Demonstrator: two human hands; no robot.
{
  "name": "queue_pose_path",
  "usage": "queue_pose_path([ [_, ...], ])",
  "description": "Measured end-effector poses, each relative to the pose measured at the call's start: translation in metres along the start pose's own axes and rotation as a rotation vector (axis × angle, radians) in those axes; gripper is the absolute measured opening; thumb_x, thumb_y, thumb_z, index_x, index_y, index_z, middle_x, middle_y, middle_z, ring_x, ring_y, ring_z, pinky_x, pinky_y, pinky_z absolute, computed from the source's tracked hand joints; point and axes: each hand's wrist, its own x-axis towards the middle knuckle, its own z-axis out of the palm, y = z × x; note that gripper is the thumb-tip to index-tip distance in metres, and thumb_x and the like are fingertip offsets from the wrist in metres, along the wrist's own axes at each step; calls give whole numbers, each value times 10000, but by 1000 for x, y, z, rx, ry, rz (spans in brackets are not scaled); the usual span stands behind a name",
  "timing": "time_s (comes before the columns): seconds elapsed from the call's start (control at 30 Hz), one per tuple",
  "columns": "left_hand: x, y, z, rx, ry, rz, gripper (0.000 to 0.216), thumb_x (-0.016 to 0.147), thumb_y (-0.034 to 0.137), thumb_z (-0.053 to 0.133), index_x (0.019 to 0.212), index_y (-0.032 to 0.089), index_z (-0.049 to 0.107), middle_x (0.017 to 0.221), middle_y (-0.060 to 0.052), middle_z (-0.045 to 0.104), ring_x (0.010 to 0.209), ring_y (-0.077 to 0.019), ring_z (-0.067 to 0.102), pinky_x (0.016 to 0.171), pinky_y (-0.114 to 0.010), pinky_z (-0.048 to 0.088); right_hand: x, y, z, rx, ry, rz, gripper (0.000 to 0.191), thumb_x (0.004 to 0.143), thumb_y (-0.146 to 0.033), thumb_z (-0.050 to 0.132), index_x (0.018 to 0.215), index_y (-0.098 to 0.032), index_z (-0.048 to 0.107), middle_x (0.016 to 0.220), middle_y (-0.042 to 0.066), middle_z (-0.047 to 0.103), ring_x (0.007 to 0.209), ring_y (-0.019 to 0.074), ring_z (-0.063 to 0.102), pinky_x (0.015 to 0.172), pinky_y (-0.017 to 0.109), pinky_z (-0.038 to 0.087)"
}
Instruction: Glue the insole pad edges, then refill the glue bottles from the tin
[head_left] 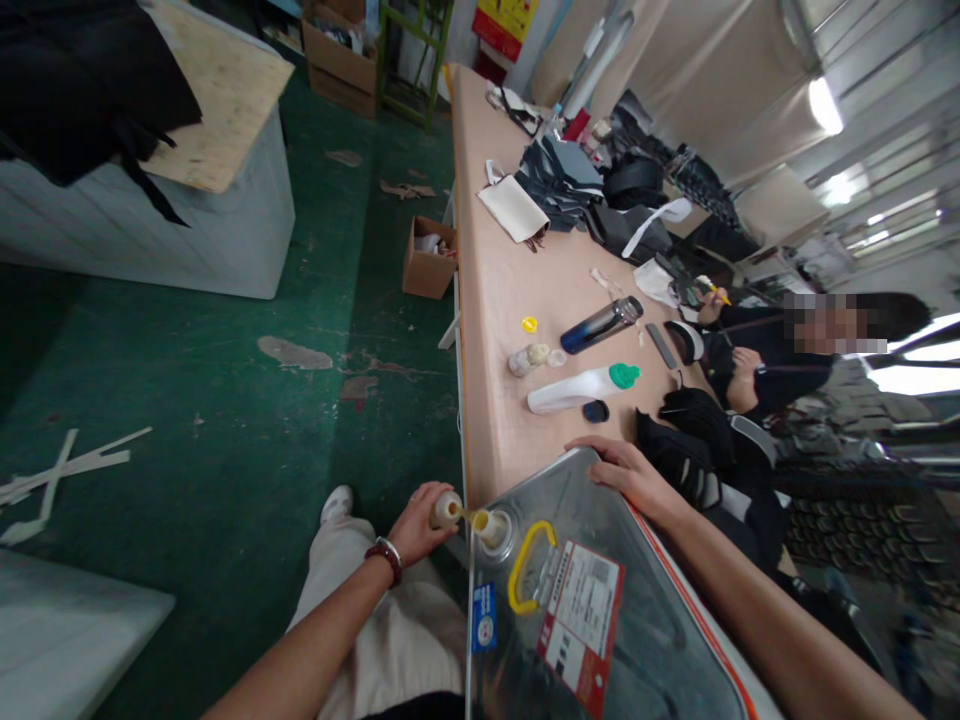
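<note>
A large metal can (pixel 660 620) lies tilted at the table's near edge, with a yellow handle (pixel 517 585), paper labels and a white spout (pixel 491 528) on its top face. My right hand (pixel 630 475) grips the can's far upper corner, fingers bent over the edge. Below the table edge my left hand (pixel 420 525) is wrapped round a small whitish bottle (pixel 448 508), its mouth facing the spout. A thin string of yellowish liquid runs between spout and bottle mouth. Most of the bottle's body is hidden by my fingers.
On the table (pixel 510 440) stand a white bottle with green cap (pixel 577 388), a dark blue flask (pixel 600 325), a small glue-smeared jar (pixel 529 358) and a yellow cap (pixel 530 324). A co-worker (pixel 772 360) sits across. A cardboard box (pixel 429 262) is on the floor.
</note>
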Motion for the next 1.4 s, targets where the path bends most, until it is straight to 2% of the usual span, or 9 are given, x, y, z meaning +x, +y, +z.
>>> queue_pose_path([
  [0.53,0,-3,5,-1,-8,13,584,663,221,733,1202,241,510,1244,-86,510,1199,-258,483,1072,-450,374,-3,-7,-2,23,12,21,402,692,-276,572,1066,-140,629,811,25,620,741,212,535,644,292,396],
  [0.97,1,3,5,-13,5,9,570,652,216,741,1185,215,537,1237,-91,535,1197,-250,500,1067,-416,387,-1,0,-3,0,15,11,368,690,-263,572,1033,-145,630,786,12,602,701,193,521,609,274,382],
  [1.4,1,1,2,-8,6,19,569,656,226,731,1189,243,531,1231,-83,547,1211,-273,490,1076,-463,380,0,1,-2,6,7,26,400,698,-251,563,1079,-154,632,775,9,597,683,190,521,588,270,383],
])
